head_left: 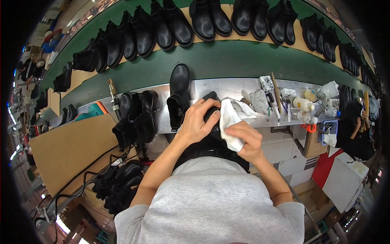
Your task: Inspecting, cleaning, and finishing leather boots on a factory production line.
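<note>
My left hand is closed around a black boot at the near edge of the metal bench top. Much of that boot is hidden behind my fingers and the cloth. A white cloth is gripped in my right hand, its upper part bunched beside the boot. Whether cloth and boot touch I cannot tell. Just left of my left hand, another black ankle boot lies with its toe pointing away. Further left, a pair of black boots rests at the bench edge.
Rows of black boots line the green conveyor belt at the back. Right on the bench are a grey rag, brushes and bottles. A cardboard sheet and black cables are at left, near more boots below.
</note>
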The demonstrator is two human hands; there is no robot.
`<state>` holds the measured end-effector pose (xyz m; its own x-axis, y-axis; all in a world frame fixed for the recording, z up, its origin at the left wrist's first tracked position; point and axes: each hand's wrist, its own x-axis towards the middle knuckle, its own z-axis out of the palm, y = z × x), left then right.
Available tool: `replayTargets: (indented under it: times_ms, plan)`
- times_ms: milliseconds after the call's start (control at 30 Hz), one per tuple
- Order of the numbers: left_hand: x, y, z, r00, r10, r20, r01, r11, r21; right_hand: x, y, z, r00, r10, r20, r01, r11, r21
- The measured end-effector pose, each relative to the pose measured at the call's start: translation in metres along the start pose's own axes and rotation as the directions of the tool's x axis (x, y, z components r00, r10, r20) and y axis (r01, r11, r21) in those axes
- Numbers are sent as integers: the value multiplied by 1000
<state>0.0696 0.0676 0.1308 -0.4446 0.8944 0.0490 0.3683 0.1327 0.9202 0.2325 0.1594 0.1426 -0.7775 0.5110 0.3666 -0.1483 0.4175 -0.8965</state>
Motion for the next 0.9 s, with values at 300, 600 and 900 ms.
replayTargets:
  times_ms: [300,600,900]
  plan:
    - [1,3,0,996,-36,84,35,999,8,-10,22,10,967,-212,142,236,955,-178]
    - [2,3,-4,993,-58,106,62,997,-40,10,2,6,946,-191,263,235,961,-148]
    - [2,-1,-3,998,-16,61,18,999,-34,11,12,-3,959,-169,229,172,985,5]
